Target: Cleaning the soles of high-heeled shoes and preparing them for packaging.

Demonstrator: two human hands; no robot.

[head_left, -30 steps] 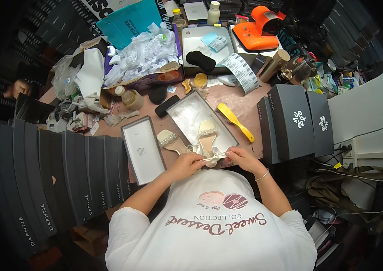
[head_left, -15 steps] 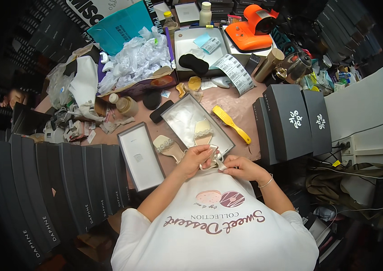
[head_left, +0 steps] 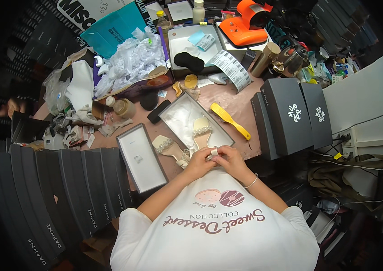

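A cream sandal (head_left: 201, 130) with a beaded toe strap points away from me over the open grey shoe box (head_left: 169, 124). Its heel end is at my hands, and both are closed on its pale ankle strap. My left hand (head_left: 199, 163) pinches the strap from the left. From the right my right hand (head_left: 231, 161) presses its fingertips against the same strap, close to the left fingers. The matching sandal (head_left: 166, 146) lies just left on the table, its strap bunched at the heel. My fingers hide the strap's ends.
An empty-looking box lid (head_left: 141, 158) lies left of the sandals. A yellow brush (head_left: 230, 121) rests right of the box. Dark shoe boxes (head_left: 286, 117) stand at right, and more are stacked at left (head_left: 69, 189). Behind are crumpled white plastic (head_left: 132, 61) and an orange device (head_left: 244, 25).
My hands have come together; the right moved left toward the left hand. The strap that stretched between them is now gathered at the fingertips. The view has shifted slightly.
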